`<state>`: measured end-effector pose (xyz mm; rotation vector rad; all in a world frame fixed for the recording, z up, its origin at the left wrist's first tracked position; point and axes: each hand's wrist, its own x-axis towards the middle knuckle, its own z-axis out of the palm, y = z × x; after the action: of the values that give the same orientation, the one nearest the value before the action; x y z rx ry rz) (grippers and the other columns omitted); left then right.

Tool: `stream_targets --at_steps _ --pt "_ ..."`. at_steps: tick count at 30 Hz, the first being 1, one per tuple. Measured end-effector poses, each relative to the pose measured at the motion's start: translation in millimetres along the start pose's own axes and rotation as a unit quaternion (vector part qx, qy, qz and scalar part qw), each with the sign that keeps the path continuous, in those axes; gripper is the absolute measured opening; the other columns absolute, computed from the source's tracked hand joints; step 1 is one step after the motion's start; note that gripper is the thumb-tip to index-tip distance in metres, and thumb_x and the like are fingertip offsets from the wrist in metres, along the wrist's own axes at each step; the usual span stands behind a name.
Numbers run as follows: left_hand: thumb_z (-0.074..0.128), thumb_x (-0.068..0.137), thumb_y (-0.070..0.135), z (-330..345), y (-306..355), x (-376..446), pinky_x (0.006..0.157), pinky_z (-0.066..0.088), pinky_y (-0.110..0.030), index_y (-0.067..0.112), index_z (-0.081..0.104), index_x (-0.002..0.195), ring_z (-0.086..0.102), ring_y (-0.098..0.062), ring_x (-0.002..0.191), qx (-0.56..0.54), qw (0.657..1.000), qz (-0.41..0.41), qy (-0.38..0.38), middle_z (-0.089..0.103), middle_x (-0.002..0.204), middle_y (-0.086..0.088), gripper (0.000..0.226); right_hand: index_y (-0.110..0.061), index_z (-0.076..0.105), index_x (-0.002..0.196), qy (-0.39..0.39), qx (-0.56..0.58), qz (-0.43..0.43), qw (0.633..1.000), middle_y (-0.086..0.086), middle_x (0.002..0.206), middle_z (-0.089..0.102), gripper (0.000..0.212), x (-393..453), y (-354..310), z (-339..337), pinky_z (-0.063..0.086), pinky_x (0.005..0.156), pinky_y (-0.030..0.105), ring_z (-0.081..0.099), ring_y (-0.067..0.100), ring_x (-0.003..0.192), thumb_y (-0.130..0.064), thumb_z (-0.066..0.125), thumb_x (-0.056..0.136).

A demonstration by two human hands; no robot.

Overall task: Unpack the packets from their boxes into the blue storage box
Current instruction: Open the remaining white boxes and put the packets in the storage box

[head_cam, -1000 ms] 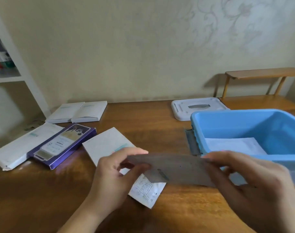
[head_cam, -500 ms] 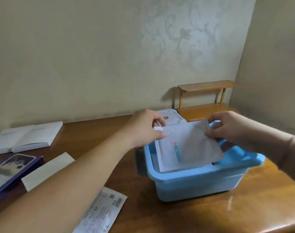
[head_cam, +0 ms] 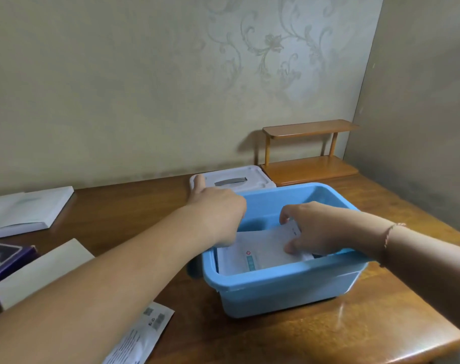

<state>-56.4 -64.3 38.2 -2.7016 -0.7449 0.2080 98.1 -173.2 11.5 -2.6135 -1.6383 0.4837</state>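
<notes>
Nearest you, a loose packet (head_cam: 142, 334) lies on the tabletop (head_cam: 289, 337) under your left forearm. Beyond it, inside the blue storage box (head_cam: 284, 285), the white packet (head_cam: 252, 254) lies flat, long axis left to right. Your right hand (head_cam: 312, 229) pinches its right end; your left hand (head_cam: 218, 214) dips to its left end (fingers hidden, grip unclear). Farther back sit the white lid (head_cam: 231, 179) and the wooden shelf (head_cam: 307, 151).

You are in a home room: floral-embossed wallpaper (head_cam: 270, 48) lines the corner behind your wooden desk (head_cam: 328, 332), where a small 2-tier wooden shelf (head_cam: 309, 151) sits
</notes>
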Motion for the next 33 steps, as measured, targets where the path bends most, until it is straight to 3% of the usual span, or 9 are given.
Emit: stream_targets --at_steps 8,11,13,15,17,19,23,28,33 --pt "0.066 0.087 0.047 -3.8 -6.1 -0.4 0.094 0.029 -0.044 0.028 0.067 0.09 0.052 -0.016 0.09 -0.072 0.997 0.039 -0.014 0.063 0.091 0.009 0.019 -0.035 0.044 0.136 -0.02 -0.043 0.016 0.999 -0.015 0.101 0.055 0.061 -3.9 -0.2 -4.2 0.046 0.069 0.018 0.059 0.005 0.078 -0.06 0.061 0.083" --pt "0.068 0.088 0.035 -0.1 -30.8 -18.6 0.082 0.051 -0.033 0.028 0.068 0.081 0.059 -0.008 0.08 -0.292 0.946 0.036 0.133 0.066 0.083 0.014 0.01 -0.039 0.043 0.134 0.172 -0.095 0.006 0.981 -0.021 0.084 0.055 0.068 -23.7 -6.0 -16.7 0.049 0.066 0.023 0.054 0.003 0.071 -0.074 0.052 0.076" --pt "0.068 0.088 0.031 12.9 -50.9 -47.7 0.069 0.051 -0.022 0.026 0.069 0.079 0.061 -0.002 0.071 -0.376 0.883 0.009 0.281 0.066 0.075 0.016 0.01 -0.044 0.05 0.123 0.368 -0.055 -0.091 0.924 -0.022 0.067 0.054 0.056 -47.9 -18.3 -14.6 0.055 0.057 0.031 0.054 -0.002 0.059 -0.078 0.042 0.079" --pt "0.066 0.088 0.031 38.6 -70.0 -87.0 0.064 0.046 -0.014 0.023 0.068 0.076 0.061 -0.003 0.071 -0.375 0.843 0.005 0.386 0.065 0.071 0.015 0.015 -0.044 0.055 0.113 0.446 0.084 -0.241 0.858 -0.017 0.066 0.056 0.033 -83.2 -47.7 2.1 0.049 0.053 0.029 0.054 0.001 0.053 -0.066 0.047 0.088" --pt "0.066 0.089 0.035 71.7 -83.6 -128.7 0.065 0.048 -0.022 0.019 0.067 0.074 0.059 -0.007 0.072 -0.345 0.852 0.053 0.389 0.063 0.073 0.012 0.022 -0.042 0.057 0.102 0.418 0.121 -0.36 0.825 -0.015 0.066 0.053 0.014 -113.7 -80.2 35.4 0.044 0.055 0.023 0.051 0.002 0.055 -0.049 0.051 0.093" --pt "0.07 0.087 0.046 104.5 -91.5 -165.5 0.071 0.049 -0.029 0.017 0.069 0.077 0.059 -0.008 0.079 -0.304 0.893 0.109 0.313 0.065 0.081 0.009 0.031 -0.036 0.059 0.089 0.375 0.022 -0.448 0.811 -0.01 0.063 0.047 0.006 -119.5 -108.4 68.5 0.045 0.046 0.025 0.047 0.007 0.051 -0.032 0.055 0.09" --pt "0.058 0.09 0.063 153.6 -91.0 -203.8 0.085 0.047 -0.03 0.025 0.07 0.089 0.058 -0.012 0.091 -0.149 0.956 0.164 0.189 0.065 0.098 0.011 0.041 -0.028 0.061 0.065 0.311 -0.095 -0.486 0.811 -0.009 0.062 0.052 0.014 -86.2 -144.9 112.9 0.039 0.035 0.022 0.05 0.009 0.051 -0.031 0.07 0.075" --pt "0.058 0.098 0.017 174.3 -81.6 -207.4 0.068 0.043 -0.033 0.015 0.064 0.076 0.048 -0.021 0.068 -0.065 0.93 0.201 0.302 0.054 0.075 0.001 0.022 -0.028 0.067 0.07 0.286 -0.098 -0.476 0.825 -0.009 0.074 0.064 0.013 -51.0 -159.5 139.6 0.042 0.034 0.024 0.063 0.013 0.064 -0.041 0.063 0.071" --pt "0.064 0.094 0.014 176.6 -83.1 -208.9 0.058 0.046 -0.032 0.011 0.07 0.078 0.054 -0.02 0.065 -0.11 0.907 0.177 0.366 0.063 0.078 -0.002 0.017 -0.016 0.066 0.075 0.392 -0.123 -0.492 0.767 0.003 0.077 0.063 0.013 -35.7 -169.4 150.0 0.048 0.048 0.036 0.062 0.027 0.068 -0.016 0.06 0.087"
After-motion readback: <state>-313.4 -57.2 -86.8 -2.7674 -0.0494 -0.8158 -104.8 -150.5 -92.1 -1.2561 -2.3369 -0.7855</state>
